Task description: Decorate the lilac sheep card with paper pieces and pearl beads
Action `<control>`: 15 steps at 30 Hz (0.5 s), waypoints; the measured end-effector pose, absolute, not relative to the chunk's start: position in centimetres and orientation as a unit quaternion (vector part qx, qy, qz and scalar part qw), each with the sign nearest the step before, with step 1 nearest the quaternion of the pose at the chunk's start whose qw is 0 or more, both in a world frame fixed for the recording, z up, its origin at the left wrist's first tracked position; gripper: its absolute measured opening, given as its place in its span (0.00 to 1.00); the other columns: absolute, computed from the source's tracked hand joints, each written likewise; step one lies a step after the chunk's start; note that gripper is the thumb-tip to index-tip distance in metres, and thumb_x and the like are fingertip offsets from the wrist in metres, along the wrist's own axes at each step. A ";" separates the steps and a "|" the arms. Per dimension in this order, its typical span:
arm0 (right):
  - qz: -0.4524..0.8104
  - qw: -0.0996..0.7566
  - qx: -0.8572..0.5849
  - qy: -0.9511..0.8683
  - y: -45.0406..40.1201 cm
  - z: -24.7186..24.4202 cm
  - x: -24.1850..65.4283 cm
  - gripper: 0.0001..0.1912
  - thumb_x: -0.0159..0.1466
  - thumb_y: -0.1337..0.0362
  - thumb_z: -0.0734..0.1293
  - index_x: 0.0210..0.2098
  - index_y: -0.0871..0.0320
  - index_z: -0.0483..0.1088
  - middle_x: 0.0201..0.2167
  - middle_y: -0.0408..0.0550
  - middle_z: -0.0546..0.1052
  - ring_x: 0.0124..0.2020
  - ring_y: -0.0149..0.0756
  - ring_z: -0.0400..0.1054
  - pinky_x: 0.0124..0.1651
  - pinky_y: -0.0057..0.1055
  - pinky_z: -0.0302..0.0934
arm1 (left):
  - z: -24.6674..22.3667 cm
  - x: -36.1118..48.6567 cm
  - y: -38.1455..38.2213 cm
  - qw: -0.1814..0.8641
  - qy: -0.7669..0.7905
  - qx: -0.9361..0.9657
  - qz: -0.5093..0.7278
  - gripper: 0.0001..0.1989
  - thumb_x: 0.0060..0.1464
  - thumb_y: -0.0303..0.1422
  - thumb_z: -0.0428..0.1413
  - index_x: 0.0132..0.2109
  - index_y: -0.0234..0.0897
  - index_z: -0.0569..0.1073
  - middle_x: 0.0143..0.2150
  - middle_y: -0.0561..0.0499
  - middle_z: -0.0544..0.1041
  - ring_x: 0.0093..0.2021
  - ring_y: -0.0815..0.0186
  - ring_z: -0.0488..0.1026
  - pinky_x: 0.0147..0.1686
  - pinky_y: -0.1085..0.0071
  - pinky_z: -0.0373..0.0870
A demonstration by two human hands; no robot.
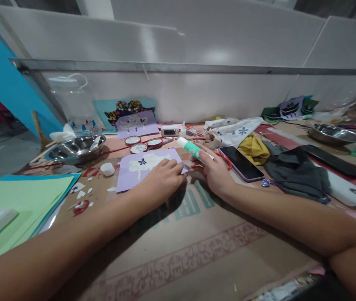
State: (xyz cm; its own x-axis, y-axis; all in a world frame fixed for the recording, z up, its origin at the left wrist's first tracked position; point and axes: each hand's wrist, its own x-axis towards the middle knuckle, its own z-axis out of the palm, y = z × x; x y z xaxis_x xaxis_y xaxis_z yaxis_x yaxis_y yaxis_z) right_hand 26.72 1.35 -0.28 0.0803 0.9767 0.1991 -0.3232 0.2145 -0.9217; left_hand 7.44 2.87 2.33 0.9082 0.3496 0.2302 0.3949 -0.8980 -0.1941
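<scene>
A purple card (122, 174) lies on the cardboard-covered table, bearing a white cloth shape (156, 161) with a dark flower on it. My left hand (162, 179) rests over the card's right side. Its fingers are curled together, and whatever they may hold is hidden. My right hand (217, 173) is closed round a green and white glue stick (193, 149), which tilts up to the left with its open end bare. Orange-handled scissors (225, 160) show just behind that hand, partly covered by it. A white round cap (107, 169) sits left of the card.
At left are a steel bowl (76, 149), a plastic bottle (74, 104), coloured paper (24, 196) and paper scraps. Small red-rimmed dishes (138, 148) stand behind the card. A phone (240, 163), yellow cloth (253, 149), dark cloth (293, 171) and white device (349, 187) lie at right.
</scene>
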 end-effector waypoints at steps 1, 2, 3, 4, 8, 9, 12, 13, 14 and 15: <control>0.519 0.645 -0.360 -0.431 1.5 -0.3 26.8 0.25 0.58 0.53 0.74 0.52 0.54 0.73 0.33 0.42 0.76 0.30 0.30 0.71 0.34 0.29 0.71 | 2.5 8.3 3.2 0.117 -0.182 -0.972 -0.088 0.10 0.65 0.26 0.52 0.44 0.30 0.79 0.42 0.39 0.77 0.47 0.53 0.70 0.46 0.57 0.65; 0.528 0.648 -0.355 -0.419 1.7 -0.3 26.8 0.24 0.56 0.54 0.75 0.51 0.54 0.73 0.33 0.43 0.76 0.31 0.31 0.72 0.34 0.28 0.70 | 2.6 9.0 3.4 0.113 -0.172 -0.975 -0.083 0.10 0.65 0.25 0.52 0.41 0.30 0.79 0.44 0.39 0.78 0.49 0.52 0.70 0.48 0.57 0.65; 0.536 0.650 -0.349 -0.410 1.8 -0.2 26.8 0.24 0.55 0.54 0.75 0.50 0.55 0.73 0.34 0.43 0.77 0.32 0.32 0.73 0.34 0.28 0.70 | 2.7 9.7 3.6 0.106 -0.160 -0.978 -0.079 0.10 0.64 0.25 0.52 0.40 0.31 0.79 0.45 0.39 0.78 0.51 0.53 0.70 0.50 0.57 0.64; 0.543 0.649 -0.345 -0.406 1.8 -0.2 26.8 0.24 0.55 0.55 0.75 0.49 0.55 0.73 0.35 0.44 0.78 0.33 0.32 0.73 0.33 0.27 0.69 | 2.7 10.2 3.7 0.099 -0.151 -0.981 -0.077 0.10 0.64 0.24 0.52 0.39 0.32 0.79 0.45 0.40 0.79 0.53 0.54 0.69 0.52 0.58 0.64; 0.556 0.639 -0.339 -0.410 1.8 0.0 26.7 0.26 0.55 0.55 0.75 0.51 0.55 0.73 0.38 0.46 0.79 0.34 0.34 0.73 0.32 0.27 0.67 | 3.1 11.4 3.3 0.052 -0.144 -0.985 -0.081 0.09 0.61 0.22 0.54 0.36 0.34 0.78 0.43 0.45 0.80 0.50 0.58 0.72 0.55 0.61 0.65; 0.554 0.640 -0.340 -0.409 1.8 0.0 26.7 0.26 0.55 0.55 0.75 0.51 0.55 0.73 0.38 0.46 0.79 0.34 0.34 0.73 0.33 0.28 0.67 | 3.3 11.4 3.2 0.037 -0.152 -0.984 -0.088 0.08 0.60 0.22 0.55 0.35 0.34 0.78 0.43 0.45 0.80 0.49 0.59 0.73 0.53 0.62 0.66; 0.545 0.650 -0.338 -0.407 1.8 -0.1 26.8 0.25 0.57 0.55 0.74 0.52 0.54 0.72 0.38 0.46 0.79 0.34 0.35 0.73 0.35 0.30 0.69 | 4.5 10.4 2.9 -0.009 -0.207 -0.970 -0.124 0.07 0.61 0.26 0.53 0.37 0.34 0.76 0.39 0.47 0.80 0.40 0.63 0.76 0.42 0.66 0.71; 0.542 0.653 -0.338 -0.406 1.8 -0.2 26.9 0.24 0.57 0.55 0.74 0.52 0.54 0.72 0.37 0.45 0.79 0.33 0.34 0.73 0.35 0.31 0.69 | 5.0 9.7 2.9 -0.040 -0.236 -0.960 -0.144 0.08 0.61 0.26 0.51 0.39 0.33 0.76 0.37 0.48 0.80 0.36 0.65 0.76 0.37 0.68 0.72; 0.544 0.653 -0.339 -0.404 1.8 -0.2 26.9 0.24 0.58 0.56 0.74 0.52 0.54 0.72 0.37 0.45 0.78 0.33 0.34 0.73 0.35 0.30 0.70 | 5.5 8.9 2.9 -0.083 -0.259 -0.949 -0.161 0.10 0.63 0.27 0.48 0.40 0.34 0.74 0.35 0.50 0.80 0.34 0.68 0.76 0.34 0.71 0.71; 0.548 0.651 -0.341 -0.398 1.9 -0.2 26.9 0.24 0.58 0.56 0.74 0.52 0.54 0.72 0.36 0.45 0.78 0.32 0.33 0.73 0.34 0.30 0.70 | 6.0 8.0 3.0 -0.246 -0.299 -0.901 -0.195 0.08 0.62 0.28 0.49 0.38 0.35 0.74 0.33 0.51 0.80 0.33 0.68 0.76 0.34 0.72 0.71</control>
